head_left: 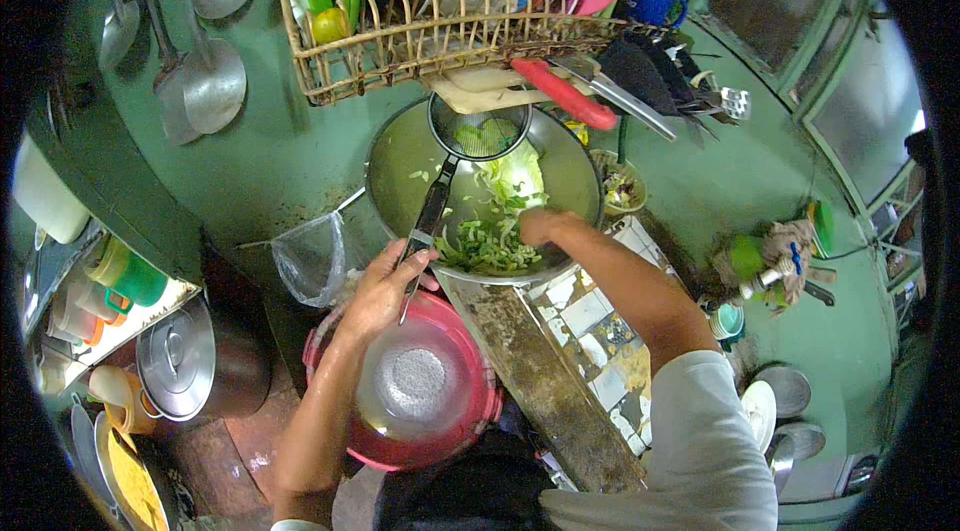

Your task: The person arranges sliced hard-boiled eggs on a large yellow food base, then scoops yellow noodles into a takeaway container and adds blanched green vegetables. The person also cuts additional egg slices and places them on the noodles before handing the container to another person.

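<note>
Chopped greens (490, 243) sit in a wide metal bowl (395, 166), heaped on the near side of its floor; a few loose scraps lie farther up the inner wall. Beyond the heap, in the same bowl: one larger pale-green leafy piece (515, 171).

Left hand (386, 279): fingers wrapped round the dark handle of a round strainer (480, 126). Strainer head is over the far part of the bowl. Green shows at the mesh; from where I stand, cannot tell whether it lies inside or shows through.

Right hand (541, 227): lowered into the bowl, curled, at the right edge of the greens. Fingertips hidden; cannot tell whether they are clamped on anything.

Surroundings: bowl rests partly over a worn tiled counter (590, 316). Red-pink tub (487, 396) below the left hand holds cloudy liquid with a pale, speckled round patch at its middle. Clear plastic bag (310, 256) hangs left of the bowl; small bowl of scraps (622, 186) just beyond its right rim. Overhead, wicker rack (400, 39) with plates, a red-handled tool (562, 91) at its front.
</note>
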`<action>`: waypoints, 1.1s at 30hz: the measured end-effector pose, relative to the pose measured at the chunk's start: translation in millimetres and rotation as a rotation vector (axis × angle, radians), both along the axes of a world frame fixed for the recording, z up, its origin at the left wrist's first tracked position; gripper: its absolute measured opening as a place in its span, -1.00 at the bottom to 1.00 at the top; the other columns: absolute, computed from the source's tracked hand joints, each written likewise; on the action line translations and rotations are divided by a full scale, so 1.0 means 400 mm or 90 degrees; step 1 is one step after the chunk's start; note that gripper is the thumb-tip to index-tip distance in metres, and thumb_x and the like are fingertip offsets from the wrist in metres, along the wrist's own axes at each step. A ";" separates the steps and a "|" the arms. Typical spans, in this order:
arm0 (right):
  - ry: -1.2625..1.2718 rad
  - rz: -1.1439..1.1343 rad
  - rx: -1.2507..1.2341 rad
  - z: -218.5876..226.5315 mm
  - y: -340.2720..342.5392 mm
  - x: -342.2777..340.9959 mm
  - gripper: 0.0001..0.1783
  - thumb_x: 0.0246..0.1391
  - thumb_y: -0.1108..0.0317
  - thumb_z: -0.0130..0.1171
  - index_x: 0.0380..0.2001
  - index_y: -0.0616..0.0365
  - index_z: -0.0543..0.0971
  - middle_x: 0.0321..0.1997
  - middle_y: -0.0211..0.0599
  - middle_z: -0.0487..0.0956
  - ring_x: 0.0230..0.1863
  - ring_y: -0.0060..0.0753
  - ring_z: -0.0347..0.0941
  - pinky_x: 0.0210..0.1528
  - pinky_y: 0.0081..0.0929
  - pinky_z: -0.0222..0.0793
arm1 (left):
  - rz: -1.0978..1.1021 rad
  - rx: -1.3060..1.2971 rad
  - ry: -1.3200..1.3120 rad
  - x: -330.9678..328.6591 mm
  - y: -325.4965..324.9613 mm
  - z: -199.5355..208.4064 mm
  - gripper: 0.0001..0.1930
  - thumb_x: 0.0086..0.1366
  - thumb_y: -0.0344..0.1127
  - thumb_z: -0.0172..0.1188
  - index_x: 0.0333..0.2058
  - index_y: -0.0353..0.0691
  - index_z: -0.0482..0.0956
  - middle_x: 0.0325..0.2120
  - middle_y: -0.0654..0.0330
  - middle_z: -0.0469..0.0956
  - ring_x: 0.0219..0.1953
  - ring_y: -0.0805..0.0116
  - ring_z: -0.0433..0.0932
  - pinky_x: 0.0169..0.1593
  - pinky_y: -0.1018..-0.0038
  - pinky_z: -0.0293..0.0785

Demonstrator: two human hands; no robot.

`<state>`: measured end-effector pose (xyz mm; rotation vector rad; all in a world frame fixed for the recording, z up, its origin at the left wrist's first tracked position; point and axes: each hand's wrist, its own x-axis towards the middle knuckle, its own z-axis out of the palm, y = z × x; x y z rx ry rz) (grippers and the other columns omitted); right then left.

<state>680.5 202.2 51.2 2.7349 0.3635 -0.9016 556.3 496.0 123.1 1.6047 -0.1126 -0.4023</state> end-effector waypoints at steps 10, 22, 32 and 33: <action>0.025 0.002 0.229 -0.001 0.124 0.013 -0.29 0.08 -0.03 0.04 0.17 0.25 0.35 0.05 0.10 0.50 0.01 0.04 0.48 -0.01 -0.15 0.46 | 0.018 -0.029 -0.029 0.041 -0.011 -0.032 -0.60 0.37 -0.13 0.04 0.03 -0.31 0.46 -0.13 0.16 0.56 -0.20 0.46 0.52 -0.13 0.51 0.48; 0.031 -0.041 0.486 -0.007 0.085 0.026 -0.52 -0.15 0.20 0.37 -0.07 -0.05 0.62 -0.15 -0.11 0.63 -0.12 -0.23 0.54 -0.03 -0.33 0.43 | 0.025 -0.099 0.177 0.063 0.020 0.029 -0.60 0.40 -0.16 -0.04 0.07 -0.32 0.34 -0.26 0.00 0.63 -0.39 0.26 0.63 -0.27 0.46 0.53; -0.016 -0.112 0.735 0.315 0.008 0.096 -0.73 0.01 0.35 0.29 -0.16 0.07 0.65 -0.32 -0.36 0.62 -0.33 -0.59 0.48 -0.29 -0.54 0.47 | -0.180 0.058 0.210 0.073 0.104 0.111 -0.58 0.46 -0.16 -0.25 0.08 -0.37 0.31 -0.40 -0.03 0.62 -0.52 0.21 0.61 -0.36 0.38 0.51; -0.002 -0.118 0.757 0.328 0.019 0.101 -0.73 0.01 0.35 0.29 -0.16 0.05 0.65 -0.31 -0.37 0.62 -0.33 -0.59 0.48 -0.29 -0.53 0.47 | -0.188 0.078 0.219 0.068 0.098 0.115 -0.58 0.46 -0.16 -0.25 0.08 -0.37 0.31 -0.40 -0.03 0.62 -0.51 0.21 0.61 -0.36 0.38 0.51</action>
